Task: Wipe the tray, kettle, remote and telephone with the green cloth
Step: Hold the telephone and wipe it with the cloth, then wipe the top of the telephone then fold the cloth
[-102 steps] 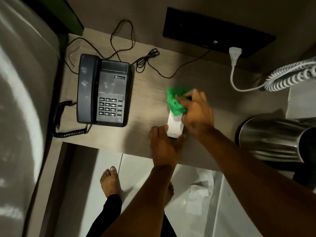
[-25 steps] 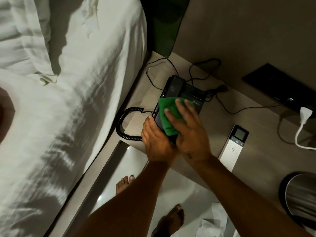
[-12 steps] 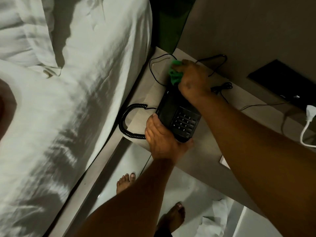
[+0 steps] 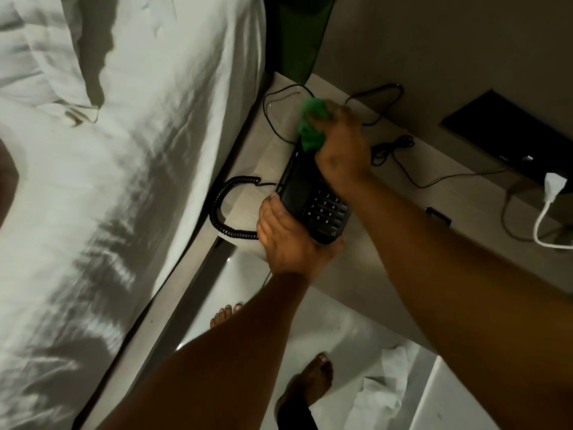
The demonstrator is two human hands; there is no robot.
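The black telephone (image 4: 313,197) lies on the wooden bedside table (image 4: 412,212), keypad toward me. My left hand (image 4: 288,240) grips its near corner and steadies it. My right hand (image 4: 341,147) presses the bunched green cloth (image 4: 311,125) onto the telephone's far end. A small dark corner of the remote (image 4: 437,215) peeks out beside my right forearm; the rest is hidden. Kettle and tray are out of view.
A white bed (image 4: 108,181) fills the left side. The coiled handset cord (image 4: 226,206) hangs off the table's left edge. Thin black cables (image 4: 390,147) trail behind the phone. A white plug (image 4: 553,187) and black wall panel (image 4: 508,135) sit at right. Bare feet stand below.
A second ago my right hand held the cloth over the keypad; it has slid to the phone's far end. Four seconds ago it was wiping the remote.
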